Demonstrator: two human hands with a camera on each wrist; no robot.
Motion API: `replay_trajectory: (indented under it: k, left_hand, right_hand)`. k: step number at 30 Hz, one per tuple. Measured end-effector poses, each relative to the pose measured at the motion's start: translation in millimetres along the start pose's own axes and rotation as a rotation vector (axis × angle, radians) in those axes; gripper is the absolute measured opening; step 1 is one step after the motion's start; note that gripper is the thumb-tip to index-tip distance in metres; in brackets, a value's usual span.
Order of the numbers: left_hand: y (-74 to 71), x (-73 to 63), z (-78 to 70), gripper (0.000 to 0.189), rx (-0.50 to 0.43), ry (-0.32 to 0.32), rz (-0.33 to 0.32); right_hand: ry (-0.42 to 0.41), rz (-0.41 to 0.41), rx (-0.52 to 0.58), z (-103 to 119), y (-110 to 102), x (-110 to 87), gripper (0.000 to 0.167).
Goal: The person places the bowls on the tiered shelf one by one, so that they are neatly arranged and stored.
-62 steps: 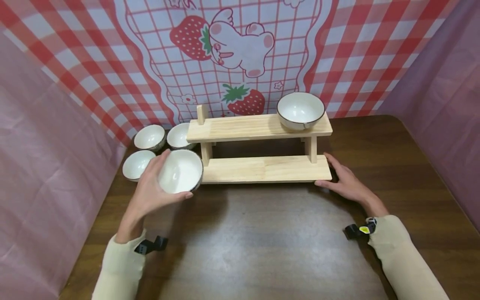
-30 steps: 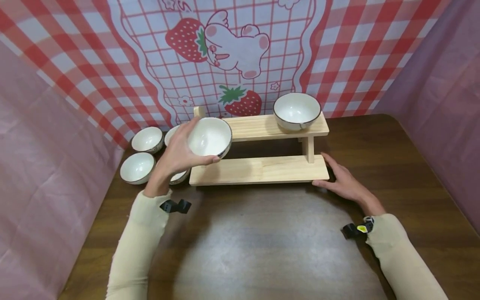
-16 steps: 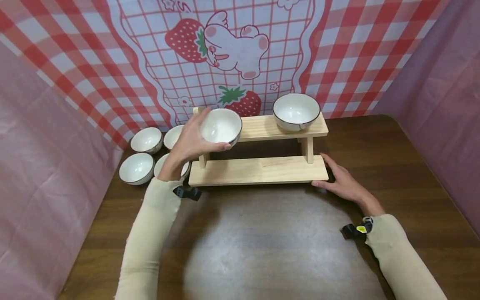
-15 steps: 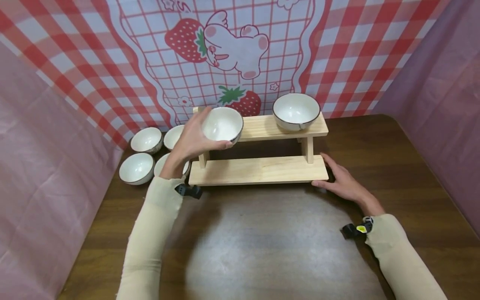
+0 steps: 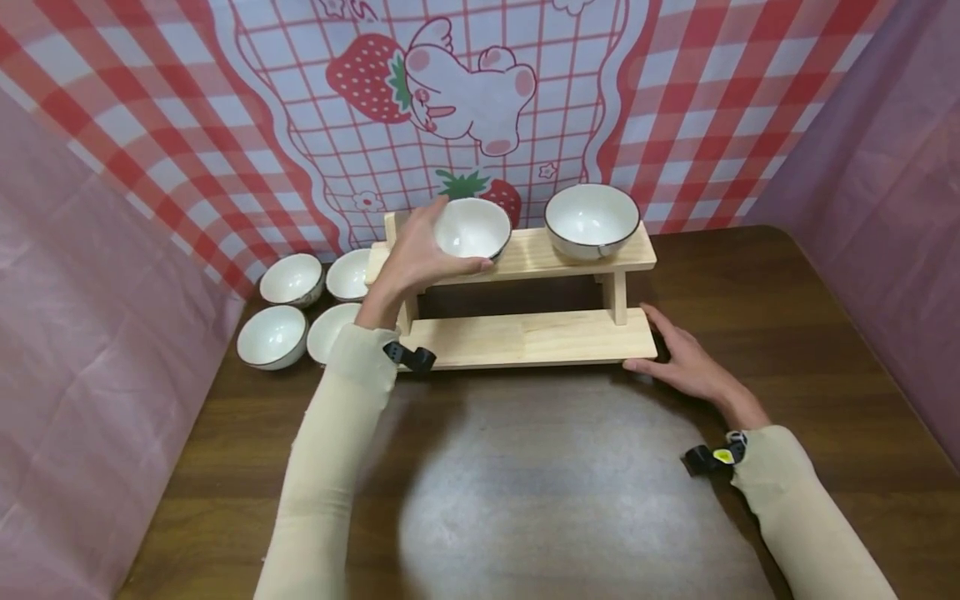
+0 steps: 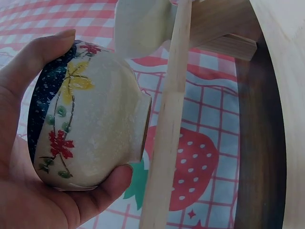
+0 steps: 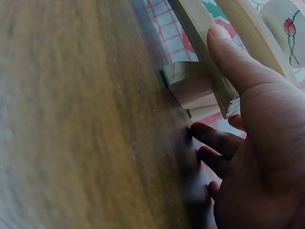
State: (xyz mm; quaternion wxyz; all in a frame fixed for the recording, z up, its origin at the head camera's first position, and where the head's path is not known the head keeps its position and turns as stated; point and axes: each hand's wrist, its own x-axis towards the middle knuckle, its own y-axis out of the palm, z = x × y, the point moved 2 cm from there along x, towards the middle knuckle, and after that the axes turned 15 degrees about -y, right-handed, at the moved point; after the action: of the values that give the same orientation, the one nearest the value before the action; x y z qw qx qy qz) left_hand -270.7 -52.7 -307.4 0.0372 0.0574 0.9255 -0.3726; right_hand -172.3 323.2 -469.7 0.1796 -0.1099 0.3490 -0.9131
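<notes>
My left hand [image 5: 418,250] grips a white-lined bowl [image 5: 474,228] by its side, just over the upper board of a two-tier wooden shelf [image 5: 525,337]. The left wrist view shows red and yellow flowers and a dark blue patch on the bowl's outside [image 6: 95,114], its foot close to the board [image 6: 167,119]. A second bowl [image 5: 592,218] sits at the upper board's right end. My right hand [image 5: 693,362] holds the lower board's right end, thumb at the front edge. In the right wrist view, its thumb [image 7: 228,52] lies along the board and the other fingers curl below.
Several more bowls [image 5: 272,337] stand upright on the brown table [image 5: 540,483], left of the shelf. A checked cloth with strawberries [image 5: 367,79] hangs close behind. Pink curtains [image 5: 97,350] close off both sides.
My left hand has carried the bowl from beside the shelf's left end, up and rightward, to over the upper board. The right hand has kept its place at the lower board.
</notes>
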Motion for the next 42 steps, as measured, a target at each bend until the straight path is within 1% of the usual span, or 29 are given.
replay_trajectory:
  k: [4, 7, 11, 15, 27, 31, 42]
  left_hand:
    - [5.1, 6.6, -3.3, 0.120, 0.034, -0.005, 0.007]
    - [9.0, 10.8, -6.1, 0.120, 0.038, 0.002, 0.015]
    - [14.1, 16.1, -10.0, 0.121, 0.023, -0.005, 0.030]
    - [19.2, 19.9, -14.3, 0.120, 0.033, 0.006, 0.029]
    - [25.0, 21.8, -23.1, 0.118, 0.021, 0.032, 0.023]
    - [25.8, 22.4, -22.0, 0.118, 0.017, 0.018, 0.029]
    - [27.9, 23.9, -22.6, 0.119, 0.021, 0.017, 0.038]
  right_hand:
    - [0.003, -0.002, 0.000, -0.7, 0.1, 0.4, 0.102]
    - [0.004, -0.004, -0.001, -1.1, 0.4, 0.7, 0.102]
    - [0.007, -0.006, -0.004, -1.1, 0.4, 0.5, 0.102]
    - [0.006, -0.008, -0.005, -1.1, 0.5, 0.6, 0.102]
    - [-0.008, -0.015, -0.010, -2.5, 0.3, 0.4, 0.101]
    - [-0.014, -0.014, -0.007, -2.4, 1.6, 1.0, 0.101]
    - [0.005, -0.006, -0.008, -2.0, 0.4, 0.1, 0.103]
